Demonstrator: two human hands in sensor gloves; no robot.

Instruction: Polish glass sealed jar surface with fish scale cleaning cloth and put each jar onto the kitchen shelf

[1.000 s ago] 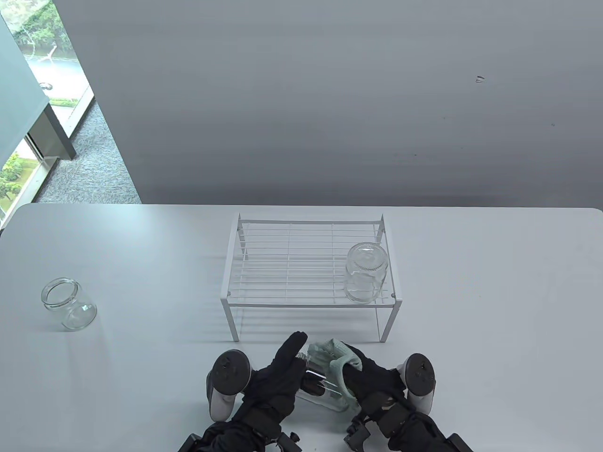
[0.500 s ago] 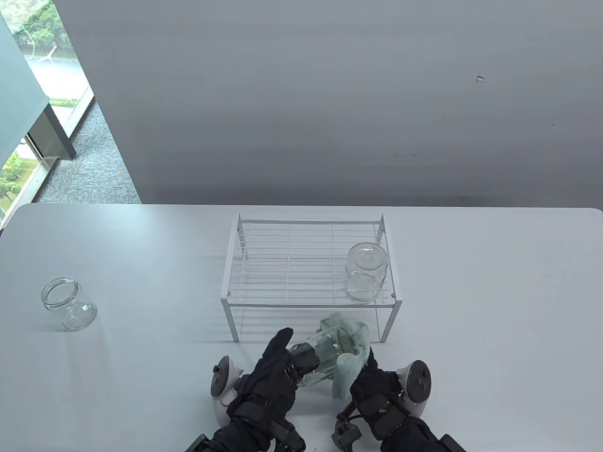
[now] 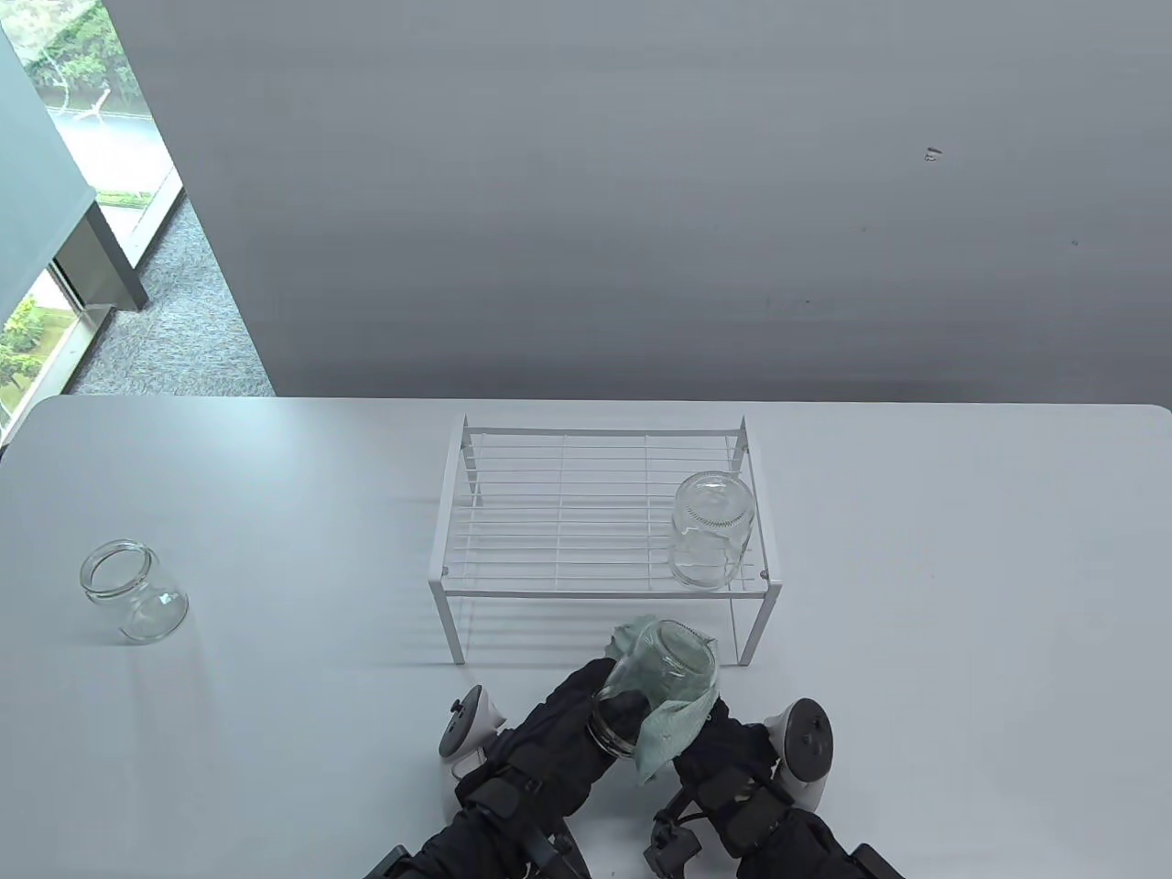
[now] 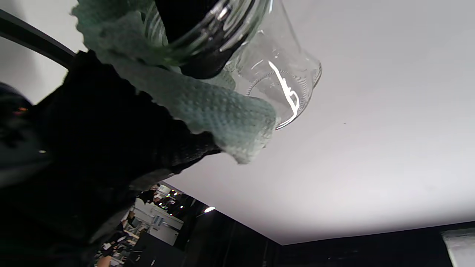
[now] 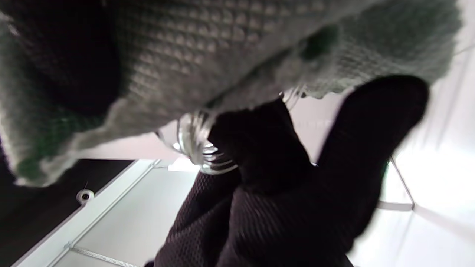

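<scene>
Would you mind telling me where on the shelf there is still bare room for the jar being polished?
The shelf is bare across its left and middle, bordered by the upturned jar at its right end. Its front-right corner is crowded, with both hands, cloth and held jar just before it.

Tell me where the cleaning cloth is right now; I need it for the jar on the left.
In the table view the cleaning cloth is bottom centre, wrapped against the held jar by the right hand, just in front of the shelf.
</scene>
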